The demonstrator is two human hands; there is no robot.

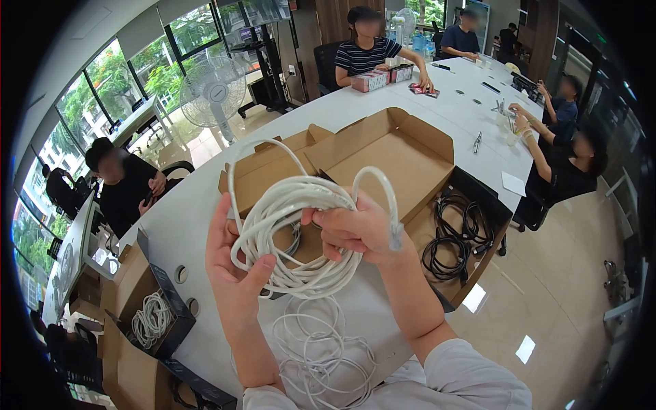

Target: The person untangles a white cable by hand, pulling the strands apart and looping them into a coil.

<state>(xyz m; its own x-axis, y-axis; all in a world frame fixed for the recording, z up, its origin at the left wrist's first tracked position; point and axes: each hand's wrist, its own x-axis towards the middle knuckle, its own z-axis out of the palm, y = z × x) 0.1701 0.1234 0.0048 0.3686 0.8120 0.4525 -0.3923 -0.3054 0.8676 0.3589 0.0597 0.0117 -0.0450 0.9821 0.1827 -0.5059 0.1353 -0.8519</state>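
One head-worn view, forward and down, close above the table [456, 117]

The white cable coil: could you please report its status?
Left hand, right hand gripping white cable coil, above white table. Cable end hanging free. Loose white cable loops below, hands unobstructed.

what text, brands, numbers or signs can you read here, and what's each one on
None can be read with certainty.
White cable coil: no readable print.
Pink boxes on the far part of the table: markings too small and blurred.
Green sign at upper right: too small.
Standing fan: hub marking unreadable.
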